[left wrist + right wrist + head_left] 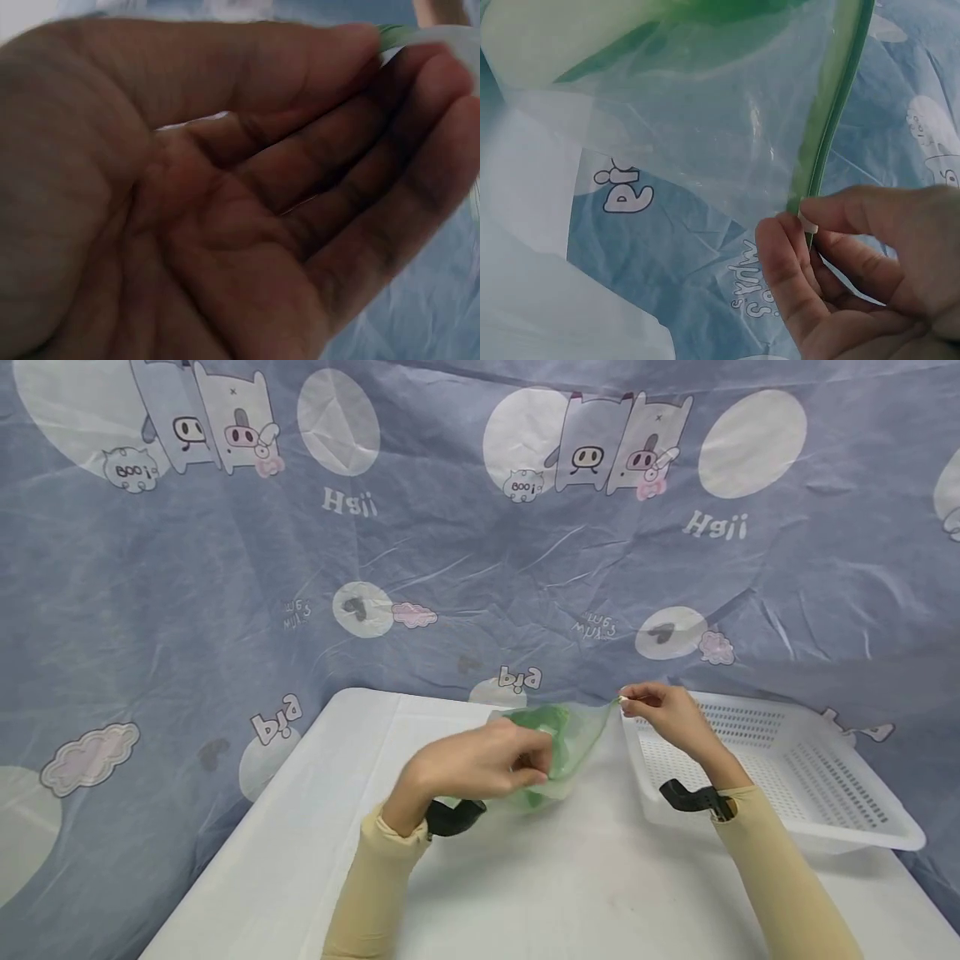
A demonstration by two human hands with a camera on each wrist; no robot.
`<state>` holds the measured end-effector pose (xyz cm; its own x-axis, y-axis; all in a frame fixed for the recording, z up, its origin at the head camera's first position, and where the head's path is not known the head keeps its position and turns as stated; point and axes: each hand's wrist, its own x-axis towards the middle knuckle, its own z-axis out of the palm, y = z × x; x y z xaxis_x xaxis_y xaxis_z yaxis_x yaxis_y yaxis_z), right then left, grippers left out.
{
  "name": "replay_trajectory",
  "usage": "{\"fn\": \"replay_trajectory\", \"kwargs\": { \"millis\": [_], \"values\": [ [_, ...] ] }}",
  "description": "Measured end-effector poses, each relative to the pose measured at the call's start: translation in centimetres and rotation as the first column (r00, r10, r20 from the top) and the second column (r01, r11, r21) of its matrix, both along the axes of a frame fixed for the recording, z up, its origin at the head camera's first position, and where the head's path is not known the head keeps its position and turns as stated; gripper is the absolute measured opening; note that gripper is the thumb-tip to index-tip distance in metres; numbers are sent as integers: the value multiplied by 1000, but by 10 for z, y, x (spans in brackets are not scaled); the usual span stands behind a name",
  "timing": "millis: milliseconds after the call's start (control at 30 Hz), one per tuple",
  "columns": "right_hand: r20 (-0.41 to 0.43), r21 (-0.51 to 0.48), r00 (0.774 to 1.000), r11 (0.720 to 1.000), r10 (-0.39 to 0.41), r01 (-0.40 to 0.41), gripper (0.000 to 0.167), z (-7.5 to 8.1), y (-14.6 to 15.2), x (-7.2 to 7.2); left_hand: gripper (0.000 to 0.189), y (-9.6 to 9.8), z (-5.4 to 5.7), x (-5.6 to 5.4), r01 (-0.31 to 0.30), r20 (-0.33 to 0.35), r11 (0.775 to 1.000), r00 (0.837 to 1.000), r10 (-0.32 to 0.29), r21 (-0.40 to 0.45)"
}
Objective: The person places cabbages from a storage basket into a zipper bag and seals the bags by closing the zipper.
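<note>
A clear zip bag (587, 737) with a green zip strip (838, 97) hangs between the hands above the table. Green and pale patches (727, 16) show on or in it; which of the two I cannot tell. At one end of the strip, my right hand (670, 717) pinches the small white slider (808, 223) between thumb and fingers. My left hand (480, 762), blurred in the head view, grips the bag nearer its other end. In the left wrist view a bit of green strip (396, 34) emerges at the thumb tip, while the pinch itself is mostly hidden.
A white perforated plastic basket (896, 837) stands on the right of the white table (300, 852), just beyond and beside the right forearm. Blue printed cloth (450, 552) hangs behind the table. Each wrist wears a black camera mount (686, 797).
</note>
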<state>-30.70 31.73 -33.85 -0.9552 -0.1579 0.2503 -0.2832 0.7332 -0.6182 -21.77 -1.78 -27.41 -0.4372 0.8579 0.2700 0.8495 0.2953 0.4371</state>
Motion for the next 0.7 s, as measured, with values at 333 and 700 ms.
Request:
{"fn": "replay_trajectory", "kwargs": {
  "millis": [333, 700],
  "values": [
    [94, -37, 994, 998, 61, -58, 31, -6, -4, -16, 17, 105, -43, 32, 56, -122, 918, 986, -113, -393],
    [133, -42, 986, 994, 103, -98, 36, -13, 11, -17, 25, 121, -58, 33, 39, -84, 909, 993, -81, -414]
  ]
}}
